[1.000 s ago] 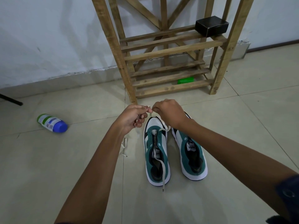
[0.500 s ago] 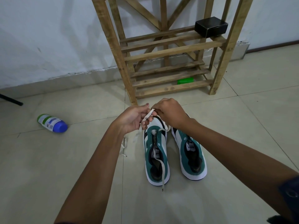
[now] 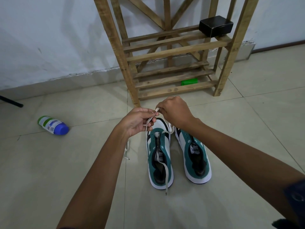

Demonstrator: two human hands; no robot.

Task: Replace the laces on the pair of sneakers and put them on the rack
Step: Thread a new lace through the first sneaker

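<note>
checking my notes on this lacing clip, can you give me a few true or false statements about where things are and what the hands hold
1. Both sneakers stand on the rack's lowest shelf. False: the left sneaker and right sneaker sit side by side on the floor in front of the rack.
2. The left hand and right hand both pinch the white lace. True.
3. The black box rests on the floor. False: it sits on an upper rack shelf.
4. A bottle with a blue cap lies on its side on the floor, left of the sneakers. True.
5. The right sneaker is fully laced. False: no lace shows in its eyelets.
</note>
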